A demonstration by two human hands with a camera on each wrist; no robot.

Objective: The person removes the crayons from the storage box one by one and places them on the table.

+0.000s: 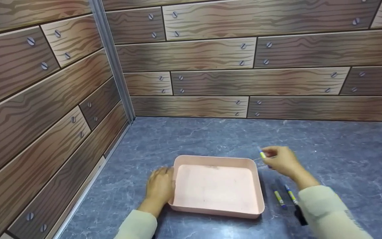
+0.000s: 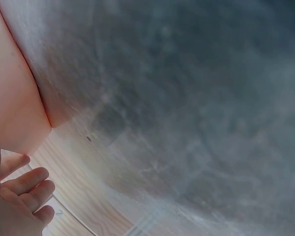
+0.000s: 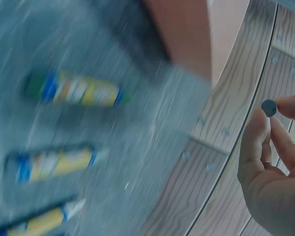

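A shallow pink tray lies on the table. My left hand rests against its left side. In the left wrist view, its loosely bent fingers show beside the pink tray wall. Just past the tray's far right corner, my right hand pinches a slim yellow-and-blue marker between thumb and fingers. Only the marker's dark round end shows in the right wrist view. Between the tray and my right sleeve lie a yellow marker and another marker.
In the right wrist view, several markers lie side by side, one with green ends. A black object sits by my right sleeve. Wood-patterned walls stand behind and to the left of the blue-grey marbled table.
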